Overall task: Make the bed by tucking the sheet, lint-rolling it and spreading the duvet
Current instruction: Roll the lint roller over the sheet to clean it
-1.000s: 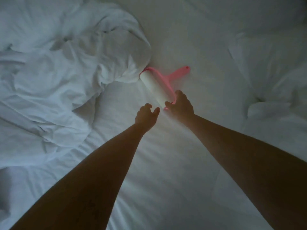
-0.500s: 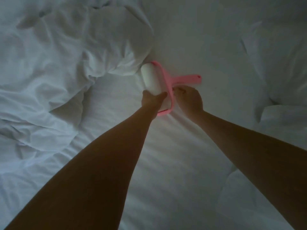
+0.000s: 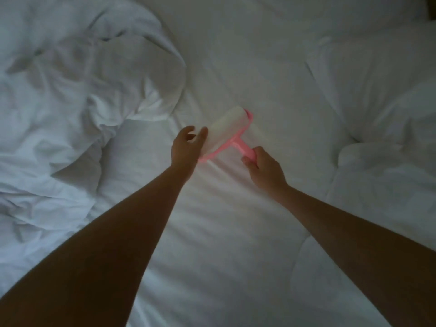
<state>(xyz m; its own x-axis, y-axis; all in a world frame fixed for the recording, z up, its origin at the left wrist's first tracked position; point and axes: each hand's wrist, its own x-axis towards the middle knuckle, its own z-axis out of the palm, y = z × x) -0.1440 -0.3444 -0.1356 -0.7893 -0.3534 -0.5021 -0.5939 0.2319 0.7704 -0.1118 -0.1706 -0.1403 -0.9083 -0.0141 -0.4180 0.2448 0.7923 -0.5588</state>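
Note:
A pink lint roller (image 3: 226, 133) with a white sticky drum is lifted just above the white sheet (image 3: 224, 220) in the middle of the bed. My right hand (image 3: 262, 168) grips its pink handle. My left hand (image 3: 186, 147) is beside the drum's near end, fingers loosely spread, thumb tip close to the drum; I cannot tell if it touches. The white duvet (image 3: 77, 109) lies crumpled in a heap on the left half of the bed.
White pillows (image 3: 377, 95) are piled along the right side. The room is dim. Flat sheet stretches between the duvet heap and the pillows, towards me.
My right hand took the handle and turned the roller so the drum points away. My left hand let go of the drum and opened beside it.

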